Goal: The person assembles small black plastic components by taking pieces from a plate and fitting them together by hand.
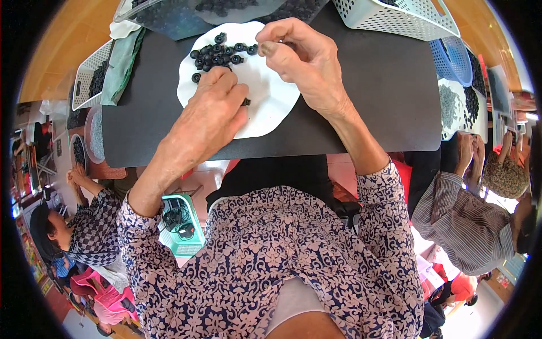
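A white wavy-edged plate [276, 110] lies on the dark table, with a cluster of small black round ring-like parts [217, 53] on its far left area. My left hand [214, 101] is closed over the near side of the cluster, fingers curled down. One small black part [246, 102] shows at the edge of this hand, by the thumb. Above the plate's right side, my right hand [305, 65] is closed in a pinch, its thumb tip brownish. What sits between those fingers is hidden. Another black part lies just left of the right thumb.
Beyond the plate stands a clear bin [186, 17] of black parts. White baskets stand at far right [389, 20] and left [84, 73], with a blue basket [451, 59] at the right edge. People work on both sides. A green basket [197, 240] is below the table.
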A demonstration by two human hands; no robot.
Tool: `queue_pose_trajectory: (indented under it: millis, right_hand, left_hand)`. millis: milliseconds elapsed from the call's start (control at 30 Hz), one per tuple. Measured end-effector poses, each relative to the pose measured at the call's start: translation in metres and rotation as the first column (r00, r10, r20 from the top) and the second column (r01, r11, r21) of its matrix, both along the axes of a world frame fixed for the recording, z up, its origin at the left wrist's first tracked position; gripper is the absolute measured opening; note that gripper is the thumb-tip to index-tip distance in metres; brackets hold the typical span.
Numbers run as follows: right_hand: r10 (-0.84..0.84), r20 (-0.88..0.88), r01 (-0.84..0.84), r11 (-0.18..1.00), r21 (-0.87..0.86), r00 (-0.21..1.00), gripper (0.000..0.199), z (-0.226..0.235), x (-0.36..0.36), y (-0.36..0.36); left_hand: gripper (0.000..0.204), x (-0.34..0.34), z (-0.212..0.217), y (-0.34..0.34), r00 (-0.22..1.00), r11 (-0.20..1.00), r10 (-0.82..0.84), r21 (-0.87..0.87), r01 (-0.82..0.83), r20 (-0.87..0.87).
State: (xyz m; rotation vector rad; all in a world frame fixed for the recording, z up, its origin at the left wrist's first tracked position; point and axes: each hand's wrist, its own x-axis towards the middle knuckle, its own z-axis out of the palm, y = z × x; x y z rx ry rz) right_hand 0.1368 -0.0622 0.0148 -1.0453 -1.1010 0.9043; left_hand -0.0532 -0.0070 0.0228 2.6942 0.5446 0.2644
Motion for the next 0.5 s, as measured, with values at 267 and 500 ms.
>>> queue_pose_trajectory:
  millis: [267, 500]
  right_hand:
    - [0.047, 0.433, -0.071, 0.997, 0.039, 0.900, 0.023, 0.007, -0.004, -0.005]
    - [-0.180, 0.627, -0.088, 0.924, 0.371, 0.758, 0.036, -0.018, -0.010, 0.005]
  left_hand:
    - [0.019, -0.005, -0.013, 0.001, 0.750, 0.133, 0.629, -0.979, 0.155, 0.204]
    - [0.021, 0.005, -0.015, -0.002, 0.737, 0.061, 0.639, -0.969, 0.238, 0.221]
